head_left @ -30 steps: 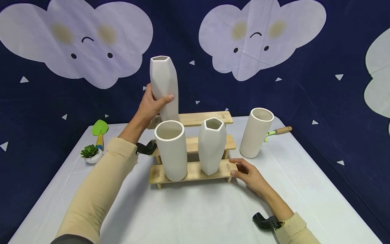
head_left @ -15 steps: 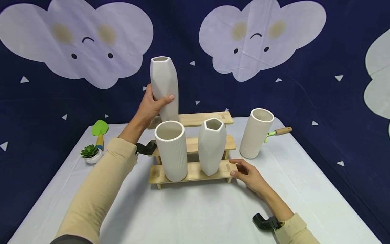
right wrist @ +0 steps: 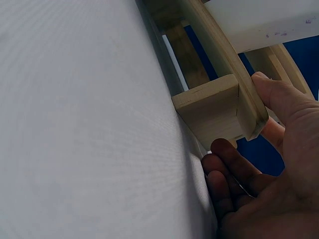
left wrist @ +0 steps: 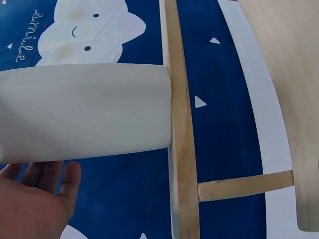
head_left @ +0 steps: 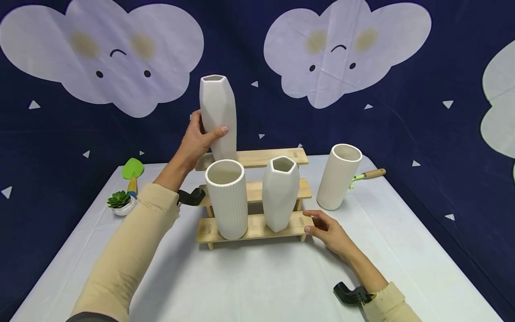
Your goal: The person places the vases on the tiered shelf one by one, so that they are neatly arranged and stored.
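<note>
My left hand (head_left: 199,138) grips a tall faceted white vase (head_left: 217,114) around its lower half. The vase leans slightly, and its base meets the top step of a three-step wooden stand (head_left: 261,156). In the left wrist view the vase (left wrist: 89,112) butts against the step's edge (left wrist: 180,124), with my left hand (left wrist: 35,199) below it. A ribbed white vase (head_left: 226,201) and a short faceted vase (head_left: 280,194) stand on the lowest step. My right hand (head_left: 326,228) pinches that step's right end (right wrist: 214,107), thumb on top and fingers (right wrist: 224,169) below.
Another ribbed white vase (head_left: 339,176) stands on the white table to the right of the stand, with a wooden-handled tool (head_left: 370,173) behind it. A small succulent pot (head_left: 119,202) and a green trowel (head_left: 132,172) lie at the left. A dark cloud backdrop hangs behind.
</note>
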`<act>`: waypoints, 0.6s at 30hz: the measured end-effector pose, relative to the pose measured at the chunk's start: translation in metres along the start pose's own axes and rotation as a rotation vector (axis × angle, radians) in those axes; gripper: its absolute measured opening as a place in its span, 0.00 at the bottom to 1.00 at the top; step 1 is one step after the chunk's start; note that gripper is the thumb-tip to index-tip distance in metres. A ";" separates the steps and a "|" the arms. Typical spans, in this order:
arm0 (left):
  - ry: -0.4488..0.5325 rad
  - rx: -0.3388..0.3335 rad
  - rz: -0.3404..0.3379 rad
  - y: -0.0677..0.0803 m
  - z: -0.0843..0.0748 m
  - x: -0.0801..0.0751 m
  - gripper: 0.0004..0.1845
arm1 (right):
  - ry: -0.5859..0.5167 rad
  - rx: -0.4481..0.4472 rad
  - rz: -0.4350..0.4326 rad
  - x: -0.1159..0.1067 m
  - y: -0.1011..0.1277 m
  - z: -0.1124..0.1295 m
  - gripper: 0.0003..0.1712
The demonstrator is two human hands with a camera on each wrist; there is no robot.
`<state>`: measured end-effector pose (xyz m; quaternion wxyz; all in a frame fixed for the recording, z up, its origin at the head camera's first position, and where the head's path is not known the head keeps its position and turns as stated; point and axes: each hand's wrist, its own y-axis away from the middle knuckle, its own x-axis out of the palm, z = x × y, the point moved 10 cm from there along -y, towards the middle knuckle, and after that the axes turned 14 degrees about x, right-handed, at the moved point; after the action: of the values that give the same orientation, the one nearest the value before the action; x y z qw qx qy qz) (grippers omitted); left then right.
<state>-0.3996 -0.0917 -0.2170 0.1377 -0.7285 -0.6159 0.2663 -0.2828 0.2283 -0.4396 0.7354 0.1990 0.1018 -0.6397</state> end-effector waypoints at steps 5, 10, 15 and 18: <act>-0.029 0.016 -0.009 0.003 -0.003 -0.006 0.42 | 0.004 0.004 -0.007 -0.001 0.000 -0.001 0.27; -0.057 0.026 -0.029 0.006 -0.005 -0.014 0.42 | 0.013 0.015 -0.011 0.000 0.000 -0.002 0.27; -0.083 0.015 -0.036 0.012 -0.005 -0.022 0.42 | 0.016 0.025 -0.009 0.000 0.000 -0.003 0.27; -0.070 0.005 -0.038 0.016 -0.005 -0.025 0.42 | 0.015 0.023 -0.012 0.000 0.000 -0.003 0.27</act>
<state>-0.3857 -0.1185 -0.2160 0.1231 -0.7065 -0.6335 0.2904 -0.2824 0.2296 -0.4419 0.7284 0.2114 0.1011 -0.6439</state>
